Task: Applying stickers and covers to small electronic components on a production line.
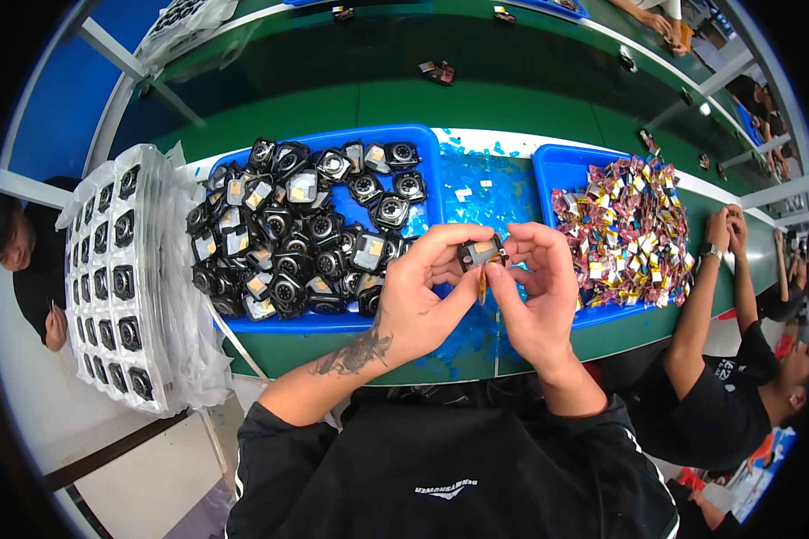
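Observation:
Between my hands, in front of my chest, is a small black watch case (478,252) with a tan patch on its face. My left hand (427,286) grips it at the left side, fingers curled behind and thumb in front. From the other side my right hand (543,295) closes on it, thumb tip at its lower edge. A narrow yellowish strip (483,286) hangs below the case between my thumbs; which hand pinches it I cannot tell. To the left, a blue tray (433,193) is heaped with black watch cases (288,235).
A second blue tray (543,180) at the right holds many small pink, yellow and white parts (622,235). Blue film scraps (481,193) litter the bench between trays. Stacked clear trays (108,269) of watch cases stand far left. Beyond runs a green belt (368,103); a co-worker's hands (728,229) are at right.

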Motion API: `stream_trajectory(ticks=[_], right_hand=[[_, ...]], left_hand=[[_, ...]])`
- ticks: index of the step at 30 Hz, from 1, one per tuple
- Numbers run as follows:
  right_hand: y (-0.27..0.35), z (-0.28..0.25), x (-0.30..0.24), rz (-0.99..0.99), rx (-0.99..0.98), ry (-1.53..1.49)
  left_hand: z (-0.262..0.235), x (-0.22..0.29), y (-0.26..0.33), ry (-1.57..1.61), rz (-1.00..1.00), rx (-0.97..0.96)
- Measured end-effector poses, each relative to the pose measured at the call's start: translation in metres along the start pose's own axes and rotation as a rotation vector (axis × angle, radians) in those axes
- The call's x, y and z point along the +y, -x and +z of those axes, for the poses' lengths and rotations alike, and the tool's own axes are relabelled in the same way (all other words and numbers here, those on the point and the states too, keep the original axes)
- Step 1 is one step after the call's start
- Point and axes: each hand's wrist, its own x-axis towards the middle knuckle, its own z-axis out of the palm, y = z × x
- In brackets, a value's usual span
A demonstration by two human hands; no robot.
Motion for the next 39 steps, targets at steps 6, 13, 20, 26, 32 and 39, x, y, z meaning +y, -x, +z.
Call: stream_trajectory(ticks=[6, 13, 20, 26, 32, 39], right_hand=[[-0.015, 0.001, -0.006, 0.045, -0.11, 0.0], [-0.091, -0.009, -0.008, 0.114, -0.342, -0.006], [-0.247, -0.078, 0.1, 0.233, -0.075, 0.773], [-0.243, -0.107, 0.082, 0.156, -0.06, 0.941], [-0.169, -0.125, 0.008, 0.056, -0.554, 0.96], [-0.127, -0.146, 0.023, -0.247, -0.699, 0.946]], left_hand=[[-0.005, 0.003, 0.001, 0.002, -0.001, 0.028], [-0.029, 0.034, -0.013, -0.615, 0.131, 0.168], [-0.093, 0.044, -0.006, -1.742, -0.01, 0.123], [-0.099, 0.049, -0.011, -1.584, -0.074, 0.221], [-0.111, 0.061, -0.015, -1.083, 0.004, 0.356], [-0.079, 0.042, -0.022, -0.057, -0.072, 0.051]])
